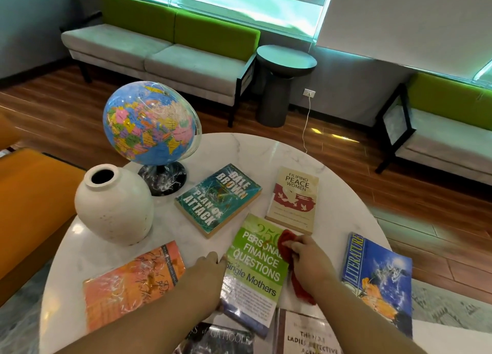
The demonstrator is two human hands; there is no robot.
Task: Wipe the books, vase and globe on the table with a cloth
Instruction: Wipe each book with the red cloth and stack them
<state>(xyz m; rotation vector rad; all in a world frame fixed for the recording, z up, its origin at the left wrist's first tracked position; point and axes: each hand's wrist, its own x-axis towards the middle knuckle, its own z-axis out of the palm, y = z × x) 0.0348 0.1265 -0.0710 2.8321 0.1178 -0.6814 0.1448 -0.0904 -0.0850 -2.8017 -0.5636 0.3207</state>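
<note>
While the white marble table [266,151] stands on a wood floor [66,108] near green-backed sofas [159,58], the right grip [310,260] pinches the red cloth [286,240] against the green book [255,268], front-centre. The left grip [207,276] holds that book's left edge. The globe [149,122] and vase [114,207] are far-left, with the other books [218,199] around.
</note>
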